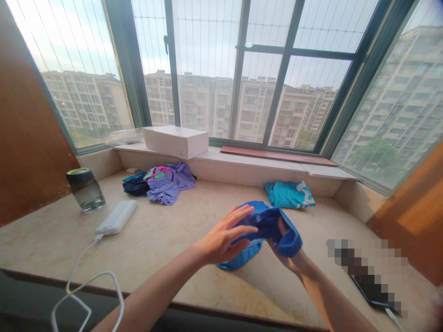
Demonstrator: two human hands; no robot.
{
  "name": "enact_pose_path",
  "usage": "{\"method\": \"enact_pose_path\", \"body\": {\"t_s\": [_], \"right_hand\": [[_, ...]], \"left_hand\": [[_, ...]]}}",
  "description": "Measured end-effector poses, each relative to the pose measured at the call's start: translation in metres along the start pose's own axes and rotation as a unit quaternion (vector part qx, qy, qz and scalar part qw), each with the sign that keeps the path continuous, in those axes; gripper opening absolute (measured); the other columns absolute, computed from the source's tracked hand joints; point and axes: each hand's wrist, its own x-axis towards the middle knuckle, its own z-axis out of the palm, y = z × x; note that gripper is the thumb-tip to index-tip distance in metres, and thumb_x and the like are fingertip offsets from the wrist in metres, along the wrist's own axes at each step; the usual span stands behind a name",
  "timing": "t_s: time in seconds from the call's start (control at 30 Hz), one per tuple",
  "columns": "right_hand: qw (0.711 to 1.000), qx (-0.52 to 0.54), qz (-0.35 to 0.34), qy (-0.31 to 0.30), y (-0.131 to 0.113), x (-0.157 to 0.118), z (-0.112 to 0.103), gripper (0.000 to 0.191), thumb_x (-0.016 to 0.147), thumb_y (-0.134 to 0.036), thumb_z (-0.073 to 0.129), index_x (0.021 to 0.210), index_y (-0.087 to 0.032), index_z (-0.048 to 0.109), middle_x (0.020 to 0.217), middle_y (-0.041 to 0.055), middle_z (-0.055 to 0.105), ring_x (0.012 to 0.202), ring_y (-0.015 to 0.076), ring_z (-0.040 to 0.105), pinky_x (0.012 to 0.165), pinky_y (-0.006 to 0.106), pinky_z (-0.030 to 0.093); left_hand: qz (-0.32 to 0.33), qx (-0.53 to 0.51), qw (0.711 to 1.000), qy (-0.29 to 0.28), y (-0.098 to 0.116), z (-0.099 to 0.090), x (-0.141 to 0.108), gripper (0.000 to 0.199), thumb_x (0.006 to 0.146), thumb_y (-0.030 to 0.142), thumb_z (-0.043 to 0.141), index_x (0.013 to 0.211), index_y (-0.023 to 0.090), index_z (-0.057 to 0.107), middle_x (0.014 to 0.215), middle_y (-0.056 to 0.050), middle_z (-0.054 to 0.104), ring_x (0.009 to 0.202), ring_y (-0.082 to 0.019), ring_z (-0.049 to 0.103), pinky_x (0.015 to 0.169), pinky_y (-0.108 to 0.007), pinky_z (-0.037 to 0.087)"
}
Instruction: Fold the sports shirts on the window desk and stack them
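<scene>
A blue garment (266, 230) is bunched up above the marble sill (166, 240), near its middle. My left hand (224, 237) lies flat against the garment's left side with fingers stretched out, thumb under the cloth. My right hand (285, 253) is mostly hidden under the cloth and grips it from below on the right. A folded teal garment (290, 194) lies behind, by the raised ledge. A crumpled purple garment (169, 182) and a dark blue one (135, 184) lie at the back left.
A white box (176, 140) sits on the window ledge. A glass jar with a green-rimmed lid (85, 188) and a white power bank (116, 216) with a white cable (88, 281) stand at left. A dark phone-like object (375, 290), partly blurred, lies at right.
</scene>
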Motion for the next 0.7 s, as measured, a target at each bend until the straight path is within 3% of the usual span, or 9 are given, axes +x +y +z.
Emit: {"method": "enact_pose_path", "body": {"t_s": [0.07, 0.2, 0.27, 0.33, 0.4, 0.5, 0.53, 0.6, 0.7], "right_hand": [[0.994, 0.101, 0.023, 0.043, -0.017, 0.004, -0.01, 0.041, 0.087, -0.063, 0.064, 0.112, -0.032, 0.073, 0.123, 0.0012, 0.074, 0.134, 0.0288, 0.055, 0.112, 0.052, 0.046], [0.981, 0.183, 0.061, 0.031, -0.048, 0.006, -0.025, 0.047, 0.092, -0.065, 0.055, 0.112, -0.027, 0.074, 0.113, 0.0043, 0.078, 0.13, 0.0299, 0.059, 0.112, 0.052, 0.044], [0.98, 0.186, 0.064, 0.014, -0.058, 0.004, -0.028, 0.054, 0.094, -0.067, 0.047, 0.115, -0.025, 0.074, 0.116, 0.0068, 0.077, 0.13, 0.031, 0.059, 0.112, 0.055, 0.043], [0.983, 0.179, 0.051, 0.006, -0.065, 0.001, -0.029, 0.055, 0.096, -0.067, 0.042, 0.118, -0.027, 0.073, 0.119, 0.0069, 0.076, 0.129, 0.0307, 0.06, 0.112, 0.056, 0.043], [0.985, 0.169, 0.027, 0.007, -0.07, 0.0, -0.027, 0.055, 0.097, -0.067, 0.039, 0.12, -0.029, 0.072, 0.122, 0.0056, 0.075, 0.127, 0.0292, 0.061, 0.112, 0.056, 0.043], [0.984, 0.174, -0.014, 0.021, -0.078, -0.002, -0.026, 0.052, 0.098, -0.065, 0.039, 0.121, -0.032, 0.072, 0.122, 0.0032, 0.075, 0.126, 0.0273, 0.063, 0.113, 0.055, 0.042], [0.983, 0.178, -0.029, 0.027, -0.082, -0.003, -0.026, 0.051, 0.098, -0.064, 0.04, 0.123, -0.032, 0.071, 0.122, 0.0027, 0.075, 0.126, 0.0272, 0.063, 0.114, 0.055, 0.042], [0.981, 0.182, -0.059, 0.042, -0.09, -0.007, -0.029, 0.05, 0.099, -0.062, 0.041, 0.126, -0.033, 0.07, 0.123, 0.0027, 0.074, 0.127, 0.0276, 0.062, 0.114, 0.056, 0.041], [0.977, 0.182, -0.087, 0.068, -0.099, -0.019, -0.035, 0.049, 0.1, -0.061, 0.04, 0.128, -0.033, 0.068, 0.122, 0.003, 0.075, 0.127, 0.0276, 0.062, 0.114, 0.056, 0.04]], "left_hand": [[-0.062, 0.025, 0.998, 0.015, -0.021, 0.002, -0.006, 0.052, 0.099, 0.026, 0.053, 0.149, 0.023, 0.043, 0.165, -0.013, 0.028, 0.153, -0.028, 0.024, 0.125, -0.055, 0.021], [-0.134, 0.037, 0.985, -0.102, -0.049, 0.02, -0.01, 0.091, 0.09, 0.031, 0.066, 0.161, 0.019, 0.011, 0.166, -0.018, 0.022, 0.153, -0.031, 0.022, 0.124, -0.055, 0.021], [-0.138, 0.031, 0.978, -0.153, -0.053, 0.032, -0.006, 0.099, 0.085, 0.028, 0.07, 0.161, 0.019, 0.007, 0.166, -0.019, 0.02, 0.153, -0.031, 0.021, 0.124, -0.056, 0.019], [-0.132, 0.011, 0.977, -0.168, -0.049, 0.043, 0.001, 0.102, 0.079, 0.023, 0.072, 0.161, 0.02, 0.01, 0.166, -0.017, 0.022, 0.152, -0.033, 0.024, 0.123, -0.057, 0.019], [-0.118, -0.054, 0.978, -0.161, -0.043, 0.051, 0.01, 0.09, 0.077, 0.021, 0.071, 0.156, 0.022, 0.028, 0.162, -0.015, 0.035, 0.146, -0.034, 0.037, 0.119, -0.054, 0.03], [-0.123, -0.217, 0.959, -0.136, -0.035, 0.058, 0.017, 0.034, 0.085, 0.027, 0.064, 0.118, 0.02, 0.067, 0.126, -0.008, 0.07, 0.115, -0.028, 0.065, 0.102, -0.041, 0.049], [-0.146, -0.276, 0.943, -0.116, -0.034, 0.057, 0.017, 0.022, 0.089, 0.031, 0.062, 0.104, 0.018, 0.071, 0.111, -0.006, 0.075, 0.103, -0.025, 0.068, 0.095, -0.037, 0.052], [-0.226, -0.395, 0.89, -0.039, -0.031, 0.05, 0.011, 0.028, 0.091, 0.041, 0.061, 0.094, 0.016, 0.073, 0.093, -0.005, 0.076, 0.087, -0.022, 0.069, 0.084, -0.032, 0.054], [-0.351, -0.535, 0.756, 0.135, -0.023, 0.021, -0.002, 0.04, 0.084, 0.051, 0.068, 0.102, 0.016, 0.072, 0.089, -0.005, 0.076, 0.081, -0.021, 0.07, 0.074, -0.029, 0.055]]}}
